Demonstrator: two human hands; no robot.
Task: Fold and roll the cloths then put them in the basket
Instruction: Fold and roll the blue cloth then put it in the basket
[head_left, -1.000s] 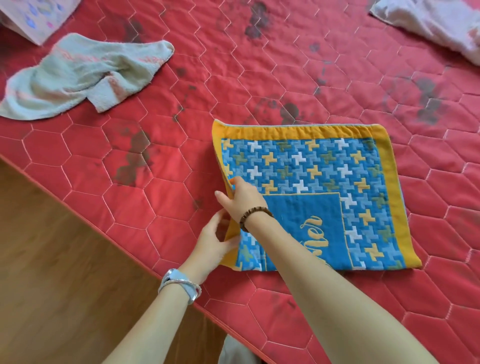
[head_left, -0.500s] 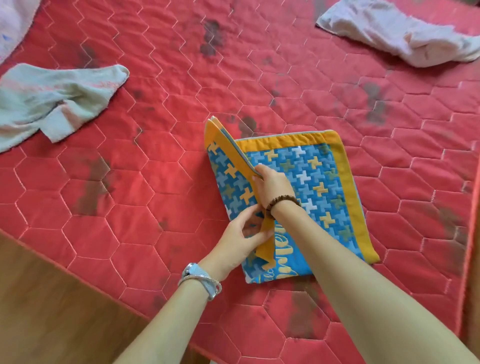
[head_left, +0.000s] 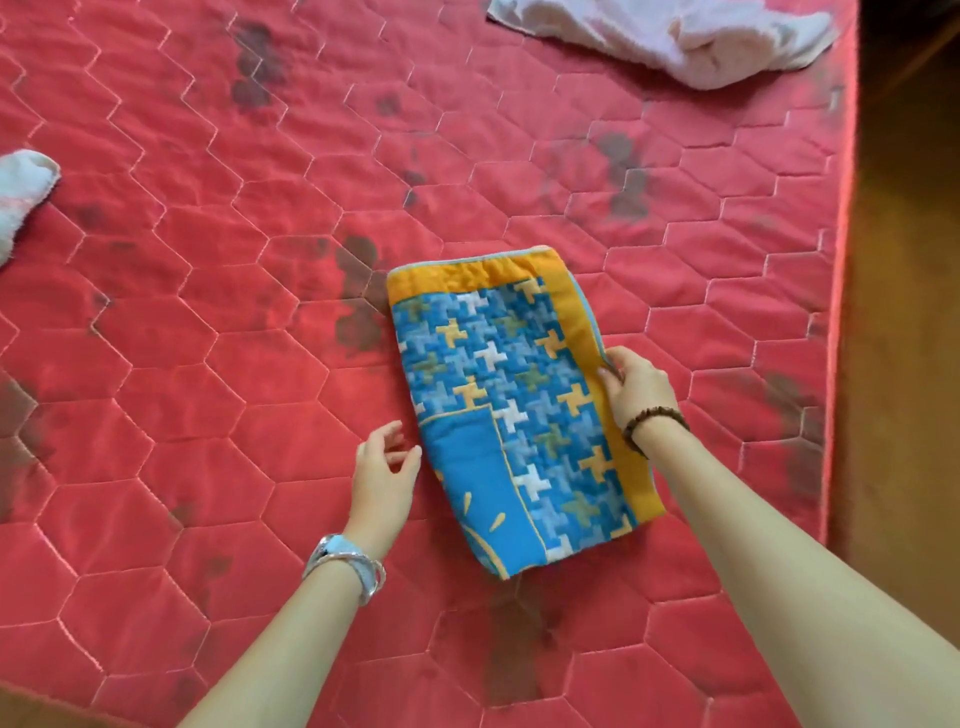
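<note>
Right grip (head_left: 636, 387) pinches the yellow border (head_left: 574, 312) of the folded quilted cloth (head_left: 498, 395) lying on the bed (head_left: 208, 364), left grip (head_left: 384, 470) slack and empty just beside it; we judge it light, padded, floppy, so take a short end to roll.

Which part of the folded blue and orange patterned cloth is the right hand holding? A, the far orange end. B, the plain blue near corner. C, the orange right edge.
C: the right hand pinches the orange border on the right side of the folded blue and orange patterned cloth.
</note>
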